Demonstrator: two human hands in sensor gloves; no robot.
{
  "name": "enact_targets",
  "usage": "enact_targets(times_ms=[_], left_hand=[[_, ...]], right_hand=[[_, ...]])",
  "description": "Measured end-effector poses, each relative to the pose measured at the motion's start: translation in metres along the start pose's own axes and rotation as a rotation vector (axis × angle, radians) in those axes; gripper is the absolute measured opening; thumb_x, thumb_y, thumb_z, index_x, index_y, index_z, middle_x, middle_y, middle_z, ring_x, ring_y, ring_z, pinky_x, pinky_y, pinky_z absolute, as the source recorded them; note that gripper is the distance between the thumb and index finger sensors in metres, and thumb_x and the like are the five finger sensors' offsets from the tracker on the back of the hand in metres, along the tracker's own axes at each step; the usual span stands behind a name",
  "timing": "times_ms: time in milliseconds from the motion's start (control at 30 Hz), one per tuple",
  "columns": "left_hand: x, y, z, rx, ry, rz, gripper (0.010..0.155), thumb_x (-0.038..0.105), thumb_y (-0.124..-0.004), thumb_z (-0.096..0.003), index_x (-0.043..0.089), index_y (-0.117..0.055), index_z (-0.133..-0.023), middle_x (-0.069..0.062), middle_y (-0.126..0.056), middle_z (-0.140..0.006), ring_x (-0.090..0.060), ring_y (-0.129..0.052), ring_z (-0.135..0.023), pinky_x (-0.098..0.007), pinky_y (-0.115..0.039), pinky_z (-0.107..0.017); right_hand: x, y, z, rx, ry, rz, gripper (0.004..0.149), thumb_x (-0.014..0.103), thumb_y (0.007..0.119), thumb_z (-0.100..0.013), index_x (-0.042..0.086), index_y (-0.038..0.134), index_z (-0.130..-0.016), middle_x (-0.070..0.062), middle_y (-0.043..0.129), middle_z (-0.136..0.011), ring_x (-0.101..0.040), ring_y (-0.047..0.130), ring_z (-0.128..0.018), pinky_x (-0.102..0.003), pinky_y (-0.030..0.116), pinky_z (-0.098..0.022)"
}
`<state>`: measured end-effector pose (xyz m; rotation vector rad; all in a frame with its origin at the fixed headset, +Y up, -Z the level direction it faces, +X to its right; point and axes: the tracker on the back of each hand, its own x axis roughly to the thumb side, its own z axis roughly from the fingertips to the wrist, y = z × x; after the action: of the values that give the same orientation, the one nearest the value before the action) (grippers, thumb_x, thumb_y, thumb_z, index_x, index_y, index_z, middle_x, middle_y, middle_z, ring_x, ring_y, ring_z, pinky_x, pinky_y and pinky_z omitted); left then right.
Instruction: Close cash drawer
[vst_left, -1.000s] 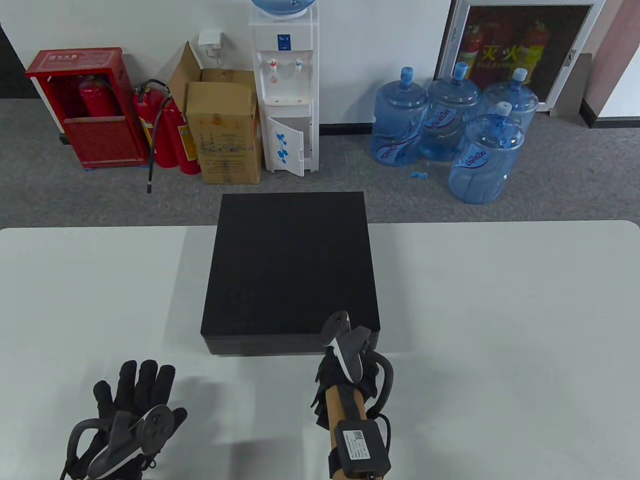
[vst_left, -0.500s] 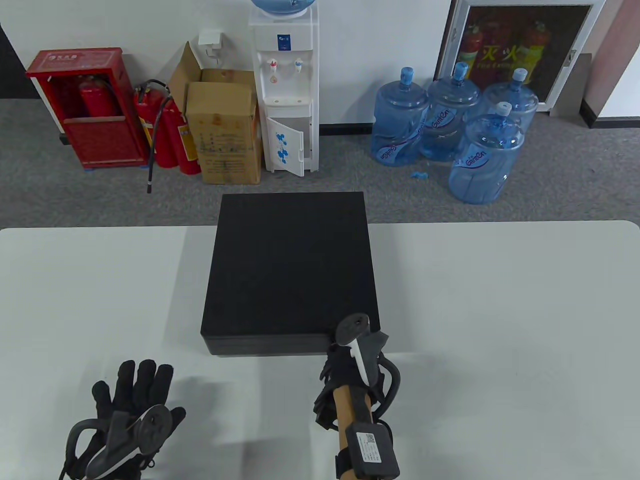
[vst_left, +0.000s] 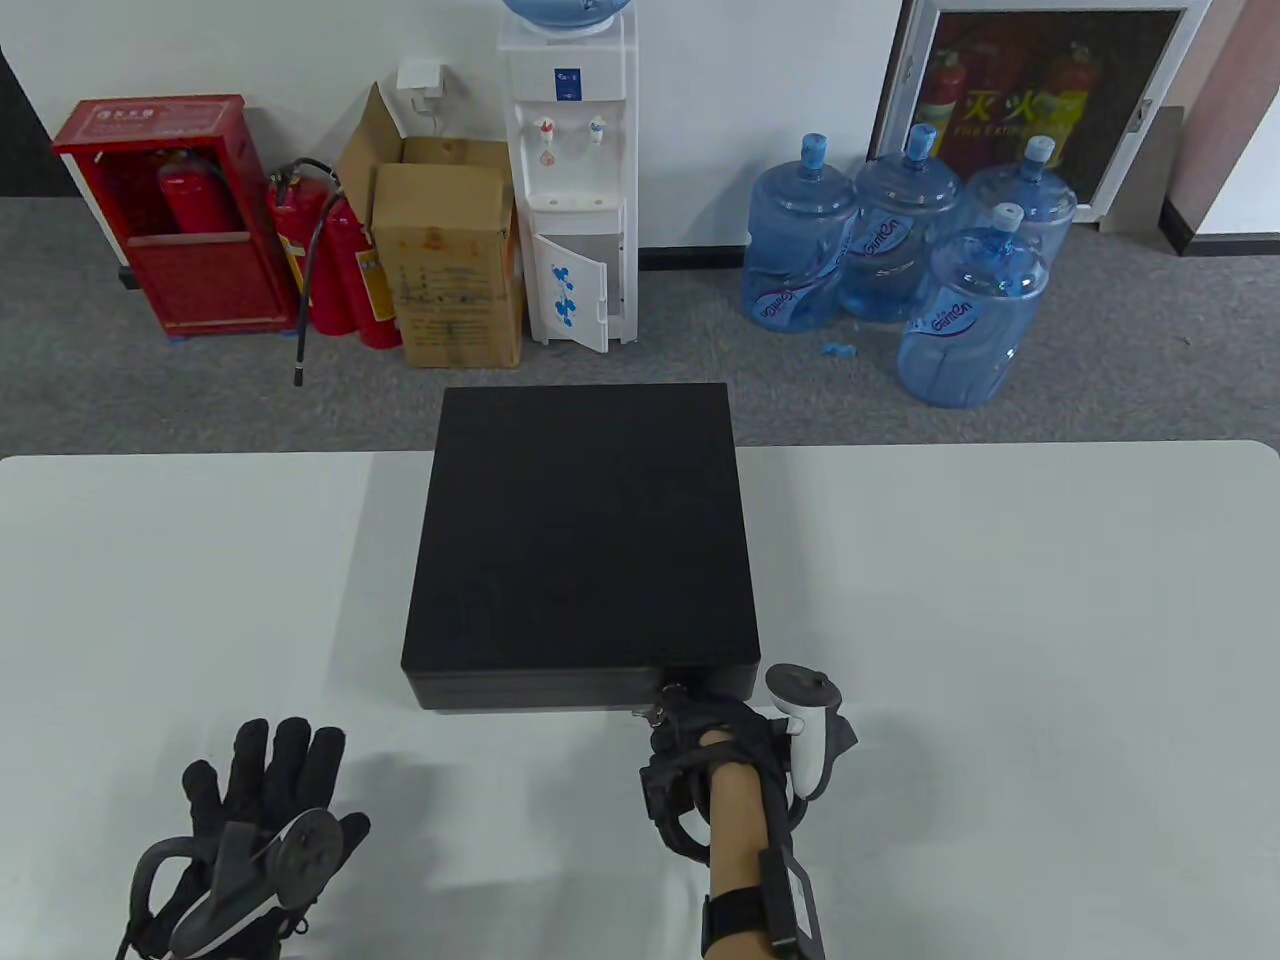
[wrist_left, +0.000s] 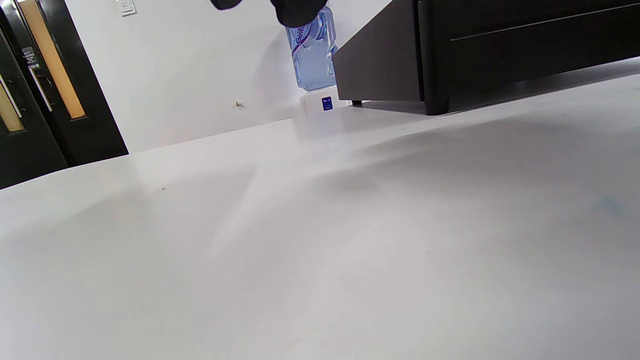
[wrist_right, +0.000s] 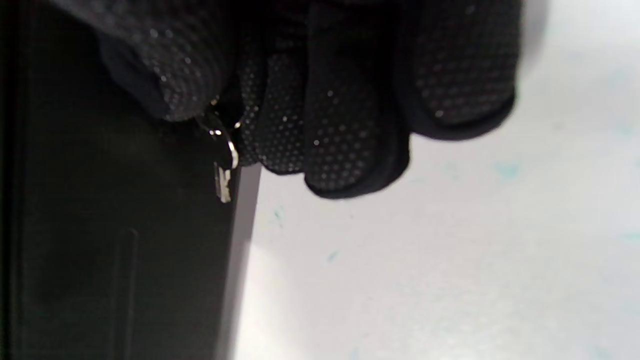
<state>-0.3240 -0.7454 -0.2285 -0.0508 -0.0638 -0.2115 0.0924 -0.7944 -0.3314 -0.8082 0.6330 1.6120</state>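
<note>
The black cash drawer (vst_left: 585, 530) stands mid-table with its front face toward me; the drawer front looks flush with the case. My right hand (vst_left: 672, 703) is at the right part of that front face, fingers curled, and pinches a small silver key (wrist_right: 223, 172) with a ring that hangs against the dark front (wrist_right: 115, 225). My left hand (vst_left: 268, 765) rests flat on the table at the lower left, fingers spread, apart from the drawer. The left wrist view shows the drawer's left front corner (wrist_left: 430, 55) and my fingertips (wrist_left: 295, 12) at the top edge.
The white table (vst_left: 1000, 650) spreads to both sides of the drawer. Beyond its far edge on the floor stand water bottles (vst_left: 960, 320), a dispenser (vst_left: 572, 180), a cardboard box (vst_left: 450, 260) and red extinguishers (vst_left: 340, 270).
My right hand has rolled at the drawer's front: the tracker swung from on top of the wrist over to the right, and the forearm now shows its underside. The left hand stayed put.
</note>
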Motion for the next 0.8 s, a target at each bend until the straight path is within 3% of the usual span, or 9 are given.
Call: enact_targets(times_ms=[267, 800], left_hand=[[-0.002, 0.001, 0.000, 0.011, 0.005, -0.002, 0.083, 0.070, -0.044, -0.0499, 0.031, -0.018, -0.119, -0.010, -0.032, -0.131, -0.044, -0.027, -0.121, -0.075, -0.031, -0.076], [-0.002, 0.001, -0.001, 0.000, -0.002, -0.006, 0.083, 0.070, -0.044, -0.0500, 0.031, -0.018, -0.119, -0.010, -0.033, -0.131, -0.044, -0.027, -0.121, -0.075, -0.031, -0.076]], right_hand=[[-0.010, 0.010, 0.002, 0.137, 0.033, -0.192, 0.038, 0.047, 0.069, -0.044, 0.029, 0.093, -0.067, 0.003, 0.095, -0.075, -0.015, 0.104, -0.041, -0.035, 0.090, -0.035], [-0.016, 0.012, 0.021, 0.102, 0.018, -0.199, 0.037, 0.048, 0.067, -0.045, 0.036, 0.088, -0.073, 0.003, 0.094, -0.076, -0.015, 0.104, -0.042, -0.034, 0.090, -0.036]])
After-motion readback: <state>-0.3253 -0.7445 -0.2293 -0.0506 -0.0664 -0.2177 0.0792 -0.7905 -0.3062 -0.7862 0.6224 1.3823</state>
